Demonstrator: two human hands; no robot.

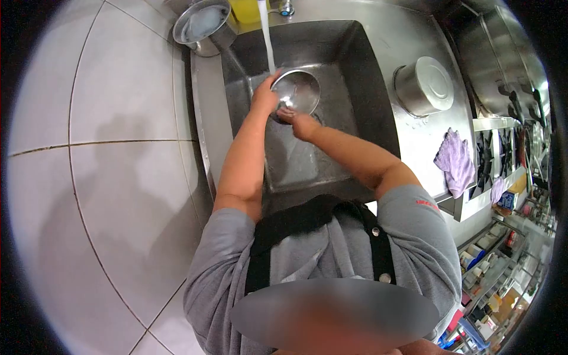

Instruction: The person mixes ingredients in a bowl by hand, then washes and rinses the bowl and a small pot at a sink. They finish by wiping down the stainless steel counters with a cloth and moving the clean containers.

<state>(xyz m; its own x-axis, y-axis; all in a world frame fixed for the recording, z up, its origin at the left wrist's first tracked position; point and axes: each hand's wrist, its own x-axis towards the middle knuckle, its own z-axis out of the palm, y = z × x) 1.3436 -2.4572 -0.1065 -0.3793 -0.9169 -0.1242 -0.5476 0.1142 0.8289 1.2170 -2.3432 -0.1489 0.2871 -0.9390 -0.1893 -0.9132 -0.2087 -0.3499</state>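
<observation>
A round, shiny metal bowl (300, 90) is tilted over the sink (322, 168), its hollow side showing. My left hand (265, 94) is closed on the bowl's left rim, close beside the stream of running water (267, 38). At the bowl's near edge is my right hand (300, 122), with its fingers stretched out against the metal. Whether the right fingertips hold a small scrubber cannot be made out. The water comes down just behind my left hand and the bowl.
A metal pot (220, 39) with whitish contents stands at the sink's back left corner, next to a yellow container (245, 10). On the right counter are an upturned metal pot (429, 87) and a purple cloth (455, 163). A stove (488, 157) adjoins it.
</observation>
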